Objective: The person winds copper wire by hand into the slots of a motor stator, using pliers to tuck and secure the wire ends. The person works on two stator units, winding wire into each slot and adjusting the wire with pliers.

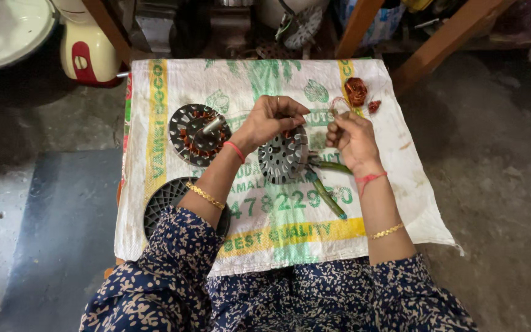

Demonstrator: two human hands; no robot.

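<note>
My left hand [271, 120] is closed over the top of a round metal stator core [281, 158] that lies on a white printed sack [278, 233]. My right hand [350, 136] is just to its right, fingers pinched on a thin copper wire [338, 103] that runs toward a bundle of copper wire [356, 91]. A pair of green-handled pliers [327, 187] lies under my right wrist. A second stator [195, 134] with copper windings and a short shaft sits left of my left forearm.
A black round fan part [166, 200] lies partly under my left arm. A small copper scrap [373, 106] sits near the wire bundle. A cream and red appliance [87, 52], a white basin [4, 27], wooden legs [444, 40] and metal clutter line the far edge.
</note>
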